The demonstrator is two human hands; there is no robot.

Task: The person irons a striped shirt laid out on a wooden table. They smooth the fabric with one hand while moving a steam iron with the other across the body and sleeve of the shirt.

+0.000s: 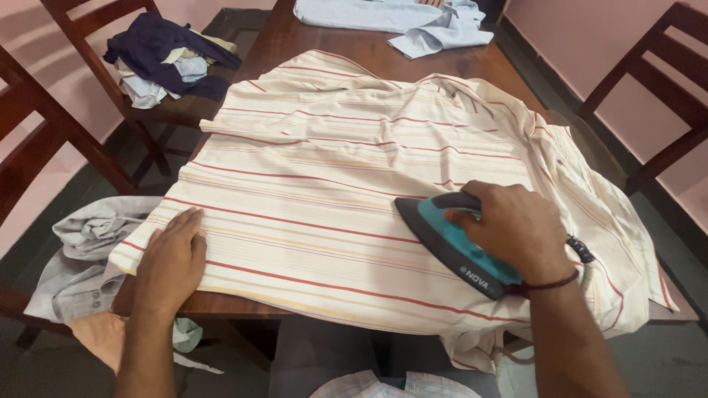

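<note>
A cream shirt with red and yellow stripes (332, 169) lies spread over a dark wooden table (310, 37). My right hand (516, 228) grips the handle of a teal and dark grey clothes iron (450, 239), whose pointed tip rests on the shirt and faces left. My left hand (171, 258) lies flat, fingers together, on the shirt's near left edge, pressing the cloth down. A dark cord bracelet circles my right wrist.
A light blue shirt (413, 18) lies at the table's far end. A chair at the back left holds a pile of dark and pale clothes (166, 55). Grey garments (85, 250) lie on a chair at my left. Another wooden chair (656, 88) stands at the right.
</note>
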